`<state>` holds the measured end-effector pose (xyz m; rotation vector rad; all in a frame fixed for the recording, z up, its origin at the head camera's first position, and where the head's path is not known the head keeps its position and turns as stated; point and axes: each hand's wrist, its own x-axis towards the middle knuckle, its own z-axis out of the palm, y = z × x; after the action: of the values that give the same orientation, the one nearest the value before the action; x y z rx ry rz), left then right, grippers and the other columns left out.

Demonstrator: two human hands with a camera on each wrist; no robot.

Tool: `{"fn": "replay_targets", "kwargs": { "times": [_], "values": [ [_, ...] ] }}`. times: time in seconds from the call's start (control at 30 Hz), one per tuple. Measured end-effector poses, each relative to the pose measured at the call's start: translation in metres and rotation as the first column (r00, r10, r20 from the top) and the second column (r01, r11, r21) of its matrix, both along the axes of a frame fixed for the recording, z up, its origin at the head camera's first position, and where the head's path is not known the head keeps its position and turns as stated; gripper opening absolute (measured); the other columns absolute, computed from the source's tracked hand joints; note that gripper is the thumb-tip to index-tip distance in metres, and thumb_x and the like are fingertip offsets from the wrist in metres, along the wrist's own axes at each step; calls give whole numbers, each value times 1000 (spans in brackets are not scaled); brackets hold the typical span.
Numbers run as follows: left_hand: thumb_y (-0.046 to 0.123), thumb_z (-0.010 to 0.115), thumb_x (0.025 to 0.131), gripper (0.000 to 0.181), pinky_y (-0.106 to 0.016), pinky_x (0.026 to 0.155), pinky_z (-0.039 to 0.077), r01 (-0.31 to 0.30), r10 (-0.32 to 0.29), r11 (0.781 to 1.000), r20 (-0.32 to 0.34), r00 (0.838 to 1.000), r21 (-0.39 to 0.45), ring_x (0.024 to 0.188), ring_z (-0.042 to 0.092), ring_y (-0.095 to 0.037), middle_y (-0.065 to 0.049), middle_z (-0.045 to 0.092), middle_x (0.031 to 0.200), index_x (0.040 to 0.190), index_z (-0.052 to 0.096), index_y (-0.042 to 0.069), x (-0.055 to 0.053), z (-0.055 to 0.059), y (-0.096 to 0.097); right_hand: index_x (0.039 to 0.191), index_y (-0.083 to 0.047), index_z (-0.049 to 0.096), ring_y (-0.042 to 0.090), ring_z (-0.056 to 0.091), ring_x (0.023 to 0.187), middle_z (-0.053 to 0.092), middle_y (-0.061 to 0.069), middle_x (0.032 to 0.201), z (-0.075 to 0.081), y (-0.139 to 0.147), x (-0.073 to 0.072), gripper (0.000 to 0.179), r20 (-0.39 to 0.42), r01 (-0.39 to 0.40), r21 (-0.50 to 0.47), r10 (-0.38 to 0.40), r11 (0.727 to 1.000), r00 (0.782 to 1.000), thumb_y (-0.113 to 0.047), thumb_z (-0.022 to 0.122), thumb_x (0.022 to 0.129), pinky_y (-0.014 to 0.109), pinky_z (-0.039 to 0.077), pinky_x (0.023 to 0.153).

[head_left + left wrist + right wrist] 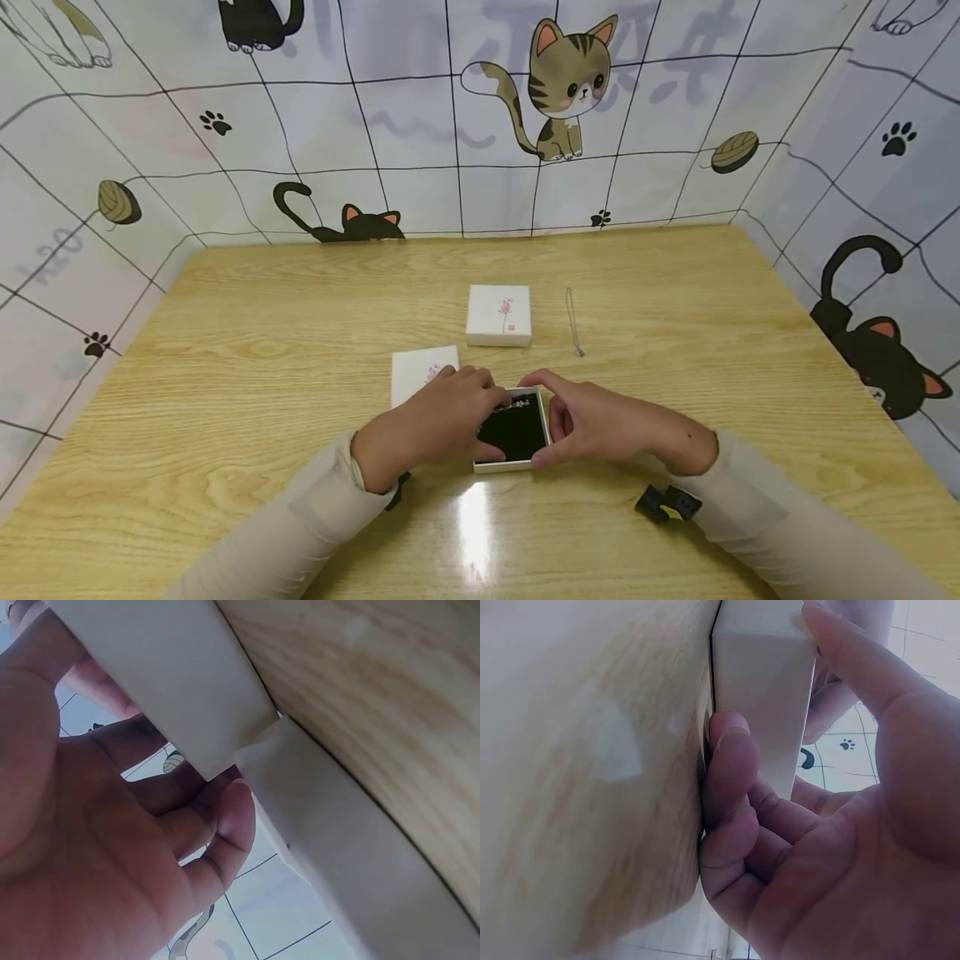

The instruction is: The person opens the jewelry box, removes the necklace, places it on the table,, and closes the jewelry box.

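A small white box stands uncovered on the table, with a black pad inside it. Silvery marks or a fine chain show along the pad's far part; I cannot tell which. My left hand reaches over the box from the left, thumb and bent fingers on the pad; its fingertips are partly hidden. With my right hand I hold the box's right side, thumb at the near corner and forefinger at the far one. In the left wrist view, a little finger lies close to a white lid beside the box.
Farther back sits another white box with a pink flower print. To its right lies a thin silver necklace with a small pendant. Cat-patterned cloth walls the wooden table at the back and both sides.
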<state>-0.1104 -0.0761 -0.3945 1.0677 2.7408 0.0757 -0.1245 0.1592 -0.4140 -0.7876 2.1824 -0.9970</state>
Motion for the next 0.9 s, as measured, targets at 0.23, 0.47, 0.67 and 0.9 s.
{"fn": "replay_targets", "kwargs": {
  "times": [0.23,0.47,0.67,0.9],
  "values": [
    [54,80,78,62,-37,90,45,-2,2,1000,9,1000,11,104,58,-19,-1,63,111,126,66,17,0,0,0,146,-13,33,10,60,64,63,-3,75,-1,0,0,85,-8,-9,0,9,1000,1000,-38,82,82,23,49,61],
    [55,80,78,62,-37,88,45,-8,8,1000,6,1000,-1,103,58,-18,0,63,111,126,66,18,-1,0,0,145,-13,33,11,59,64,63,-3,75,1,-1,-1,84,-11,-11,1,11,1000,1000,-39,82,82,23,48,60],
    [56,81,77,62,-35,85,45,-6,7,1000,-4,1000,6,100,58,-16,1,63,109,124,67,18,0,0,0,147,-14,33,11,59,65,63,-3,75,1,-1,0,85,3,-2,12,2,1000,1000,-39,82,82,24,48,61],
    [57,81,76,63,-35,83,46,-1,1,1000,-29,1000,2,99,58,-16,0,63,110,123,67,18,0,0,1,148,-13,32,11,59,65,63,-3,75,3,-1,1,87,1,3,23,-3,1000,1000,-40,82,82,25,49,61]
  ]
}}
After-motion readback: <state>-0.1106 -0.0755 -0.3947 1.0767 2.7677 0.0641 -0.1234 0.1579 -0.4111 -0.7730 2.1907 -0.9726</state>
